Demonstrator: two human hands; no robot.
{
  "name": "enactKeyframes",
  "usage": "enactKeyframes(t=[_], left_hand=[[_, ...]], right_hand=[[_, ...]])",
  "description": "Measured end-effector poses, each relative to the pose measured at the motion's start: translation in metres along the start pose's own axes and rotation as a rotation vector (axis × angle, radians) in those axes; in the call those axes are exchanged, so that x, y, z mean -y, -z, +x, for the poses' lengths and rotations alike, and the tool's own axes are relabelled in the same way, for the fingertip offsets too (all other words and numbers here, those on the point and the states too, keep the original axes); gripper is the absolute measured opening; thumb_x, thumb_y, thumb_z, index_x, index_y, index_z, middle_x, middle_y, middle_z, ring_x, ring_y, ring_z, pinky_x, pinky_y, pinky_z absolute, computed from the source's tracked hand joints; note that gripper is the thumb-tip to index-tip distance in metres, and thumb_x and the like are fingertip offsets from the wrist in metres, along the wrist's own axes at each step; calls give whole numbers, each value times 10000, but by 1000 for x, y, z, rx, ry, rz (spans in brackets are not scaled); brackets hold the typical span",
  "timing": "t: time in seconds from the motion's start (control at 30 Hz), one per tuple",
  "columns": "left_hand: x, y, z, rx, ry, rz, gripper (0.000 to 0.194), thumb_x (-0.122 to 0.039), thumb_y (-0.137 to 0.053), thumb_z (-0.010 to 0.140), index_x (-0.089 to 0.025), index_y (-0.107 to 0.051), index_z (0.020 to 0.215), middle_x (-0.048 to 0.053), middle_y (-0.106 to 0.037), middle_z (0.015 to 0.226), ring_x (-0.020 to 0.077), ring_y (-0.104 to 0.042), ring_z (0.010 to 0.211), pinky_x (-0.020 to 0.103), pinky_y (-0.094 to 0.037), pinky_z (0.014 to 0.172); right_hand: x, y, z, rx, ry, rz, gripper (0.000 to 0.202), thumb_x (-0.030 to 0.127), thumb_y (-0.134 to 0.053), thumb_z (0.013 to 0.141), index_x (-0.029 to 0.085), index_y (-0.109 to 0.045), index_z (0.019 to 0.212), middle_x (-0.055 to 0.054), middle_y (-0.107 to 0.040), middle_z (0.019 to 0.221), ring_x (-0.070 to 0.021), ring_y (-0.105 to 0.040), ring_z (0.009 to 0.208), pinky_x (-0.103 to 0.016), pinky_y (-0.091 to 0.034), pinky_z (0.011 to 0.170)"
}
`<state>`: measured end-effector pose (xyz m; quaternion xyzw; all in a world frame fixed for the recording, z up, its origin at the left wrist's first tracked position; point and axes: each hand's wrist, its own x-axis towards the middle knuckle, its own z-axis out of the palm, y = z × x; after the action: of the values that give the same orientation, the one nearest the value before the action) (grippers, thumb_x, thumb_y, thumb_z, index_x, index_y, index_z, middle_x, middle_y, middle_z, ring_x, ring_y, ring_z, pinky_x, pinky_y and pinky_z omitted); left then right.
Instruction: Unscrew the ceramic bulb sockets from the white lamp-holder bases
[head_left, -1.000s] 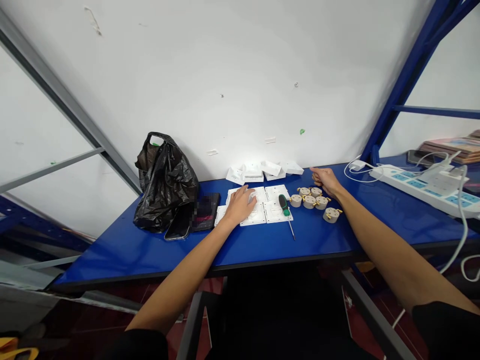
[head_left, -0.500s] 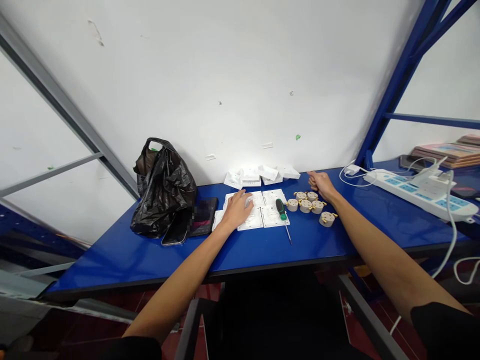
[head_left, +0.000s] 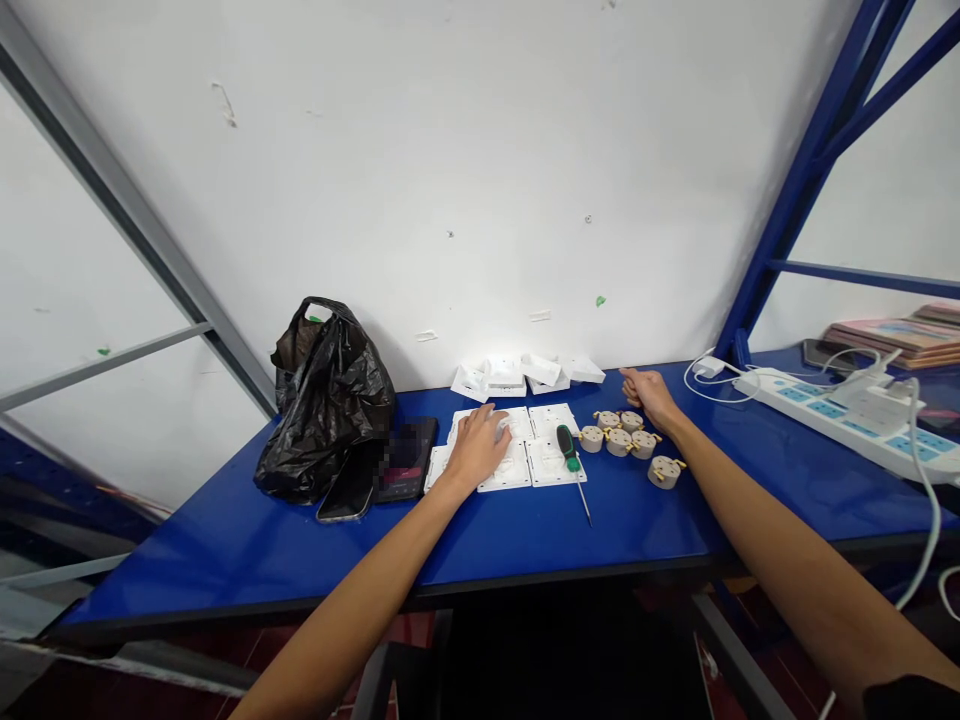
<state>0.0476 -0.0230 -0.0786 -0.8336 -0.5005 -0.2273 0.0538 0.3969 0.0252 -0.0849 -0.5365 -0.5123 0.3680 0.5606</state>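
Observation:
My left hand [head_left: 482,445] lies palm down on the flat white switch or socket plates [head_left: 551,460], its fingers apart. It hides part of the plates beneath. My right hand [head_left: 646,393] rests on the table by the wall, its fingers curled closed; whether anything is inside cannot be seen. Just in front of it sit several round cream-coloured parts [head_left: 619,442] with yellowish tabs, one of these parts [head_left: 664,472] apart at the front. A screwdriver [head_left: 568,448] with a green and black handle lies over the right edge of the plates, its shaft pointing towards me.
Several white box-like covers [head_left: 506,375] lean along the wall. To the left are a black plastic bag [head_left: 326,400], a phone [head_left: 346,487] and a dark tablet-like device [head_left: 407,455]. A white power strip [head_left: 840,412] with cables stands right, near a blue frame post [head_left: 780,200].
The view has tilted upward slightly, so everything sits lower in the picture. Both hands stay at about the same places on the table.

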Motion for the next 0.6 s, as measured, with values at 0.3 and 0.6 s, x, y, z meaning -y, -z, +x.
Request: enactKeyframes(t=[0.3,0.6], left_hand=[[-5,12,0,-134,-95,-46,308,-354,-685,1055,-182,-656,1309,112,-650,1354,273,-673,1174,495,-585,1000],[-44,21,-22,-187,-370,-165,204,-112,-476,1024,-196,-661,1035,67,-693,983,246,-668,931,459,-559,903]], right_hand=[[56,-17,-28,322,306,-491,322,398,-677,1038,156,-676,1250,-80,-711,1222,-244,-726,1029,-426,-635,879],[78,-78,-69,630,623,-884,292,351,-719,913,223,-514,748,-28,-619,739,-265,-591,832,-489,-416,943]])
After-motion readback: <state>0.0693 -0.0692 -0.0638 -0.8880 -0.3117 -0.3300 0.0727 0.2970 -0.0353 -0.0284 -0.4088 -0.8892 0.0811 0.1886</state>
